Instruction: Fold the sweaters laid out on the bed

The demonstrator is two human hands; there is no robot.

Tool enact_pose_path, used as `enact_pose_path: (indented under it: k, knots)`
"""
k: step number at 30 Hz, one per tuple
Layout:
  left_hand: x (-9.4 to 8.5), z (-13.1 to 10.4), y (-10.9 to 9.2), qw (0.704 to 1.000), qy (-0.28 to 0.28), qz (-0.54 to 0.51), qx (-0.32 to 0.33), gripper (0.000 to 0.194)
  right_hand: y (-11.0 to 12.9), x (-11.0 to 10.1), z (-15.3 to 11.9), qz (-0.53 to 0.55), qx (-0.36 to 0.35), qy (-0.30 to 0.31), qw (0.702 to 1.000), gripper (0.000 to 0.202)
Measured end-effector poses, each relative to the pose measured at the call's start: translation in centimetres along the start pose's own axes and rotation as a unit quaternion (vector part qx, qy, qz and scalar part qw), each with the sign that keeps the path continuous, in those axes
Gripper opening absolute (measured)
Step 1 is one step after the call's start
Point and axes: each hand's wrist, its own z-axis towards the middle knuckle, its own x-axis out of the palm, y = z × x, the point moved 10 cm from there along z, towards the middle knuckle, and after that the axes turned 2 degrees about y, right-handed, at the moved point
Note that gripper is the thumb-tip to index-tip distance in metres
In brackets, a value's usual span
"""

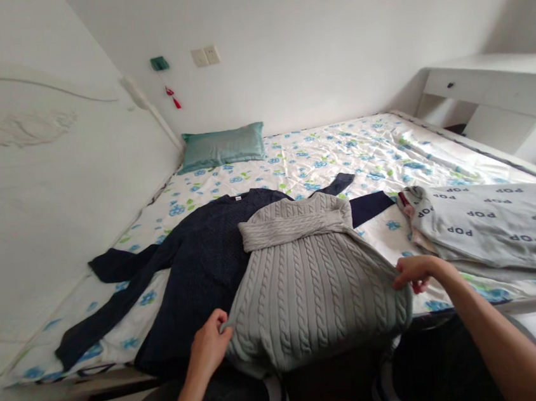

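Left hand [210, 347] is pinching the lower left edge of the grey cable-knit sweater [306, 286], fingers curled shut on the knit. Right hand [413, 272] is gripping the sweater's right edge the same way. That sweater is lying partly over a navy sweater [193, 266] on the flowered bed [339, 148].

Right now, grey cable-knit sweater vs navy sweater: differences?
The grey cable-knit sweater has its sleeves folded across the chest; the navy sweater has sleeves spread wide. Grey lies on top, navy underneath. Left hand and right hand pinch grey's sides; neither grips navy. Both lie on the floral bedsheet.
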Motion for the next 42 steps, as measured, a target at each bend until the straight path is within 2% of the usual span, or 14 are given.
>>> enact_pose_path:
  k: [3,4,7,9,14,16,17,21,25,28,32,36,39,42]
  knots:
    - [0.6,-0.5,1.3,0.998,0.050,0.042,0.001,0.013,-1.8,-0.3,-0.2,-0.010,0.050,-0.018,0.999,0.038]
    - [0.7,-0.9,0.9,0.998,0.039,0.053,0.010,0.018,-1.7,0.0,0.0,-0.021,0.057,-0.018,0.998,0.036]
    - [0.6,-2.0,-1.4,0.995,-0.060,0.073,0.046,0.037,-0.2,1.4,0.5,-0.046,0.049,-0.003,0.998,0.040]
    - [1.1,-2.4,-2.3,0.994,-0.070,0.060,0.062,0.043,0.7,1.7,0.7,-0.044,0.033,-0.001,0.999,0.044]
    - [2.6,-0.6,-1.7,0.989,0.106,0.052,0.084,0.020,0.9,-0.6,1.1,-0.062,0.042,-0.027,0.997,0.035]
    - [1.7,1.3,-1.9,0.982,0.137,0.078,0.102,0.016,2.0,-3.1,1.5,-0.073,0.033,-0.074,0.994,0.035]
    - [0.8,2.7,-2.4,0.981,0.134,0.089,0.110,0.016,3.2,-4.9,1.6,-0.072,0.010,-0.125,0.990,0.035]
    - [-2.2,9.5,-5.6,0.986,0.068,0.077,0.129,0.029,10.7,-12.1,1.4,-0.006,-0.129,-0.331,0.935,0.037]
    - [-2.5,15.7,-8.0,0.990,0.026,0.030,0.138,0.038,15.6,-15.9,3.9,0.119,-0.130,-0.400,0.899,0.046]
    - [-2.2,18.8,-7.7,0.990,-0.001,-0.028,0.139,0.044,17.5,-17.0,6.7,0.145,-0.096,-0.420,0.891,0.060]
    - [-2.4,21.9,-5.2,0.987,-0.019,-0.125,0.100,0.057,17.2,-17.9,9.2,0.188,-0.114,-0.408,0.886,0.051]
    - [-2.5,25.0,-3.4,0.952,-0.022,-0.304,0.002,0.077,13.7,-18.7,10.4,0.203,-0.117,-0.379,0.895,0.048]
    - [-1.8,27.5,-4.4,0.909,0.005,-0.412,-0.054,0.085,11.8,-19.1,10.7,0.172,-0.095,-0.401,0.895,0.062]
    - [-1.6,30.1,-6.7,0.889,0.030,-0.452,-0.061,0.068,12.4,-19.9,10.5,0.150,-0.097,-0.455,0.873,0.081]
